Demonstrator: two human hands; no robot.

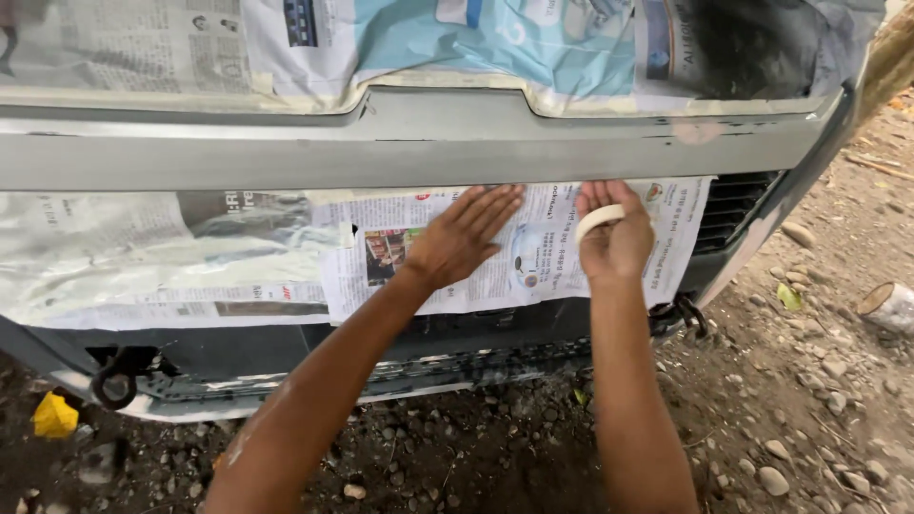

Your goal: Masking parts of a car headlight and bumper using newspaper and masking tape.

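Observation:
A grey car bumper (409, 143) fills the upper view, partly masked with newspaper. My left hand (462, 238) lies flat, fingers spread, pressing a newspaper sheet (538, 271) against the grille below the bumper bar. My right hand (614, 238) is closed around a roll of cream masking tape (598, 221) and holds it against the same sheet near its top edge. A strip of tape runs along the sheet's upper edge under the bumper bar.
More newspaper (143, 257) covers the grille at the left and the hood above. A black tow hook (114, 381) hangs at lower left, another (681, 312) at right. Gravel ground (809, 381) lies below, with a yellow scrap (54, 416) and a cut log (887, 306).

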